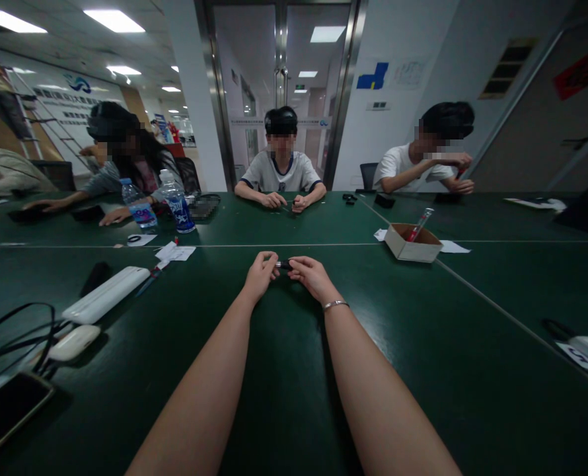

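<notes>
Both my arms reach forward over the dark green table (294,370), and the hands meet a little above or at its surface. Between them is a small black piece with a silver end (283,264), too small to name surely. The silver end is pinched in the fingertips of my left hand (261,276). My right hand (314,276), with a bracelet (336,305) at its wrist, grips the black end. The fingers hide part of the piece.
To the left lie a white power strip (106,295), a white charger-like block (74,342), cables and a phone (14,410). Two water bottles (178,205) stand farther back. An open box (413,251) holds a red-handled tool at right. Several people sit opposite.
</notes>
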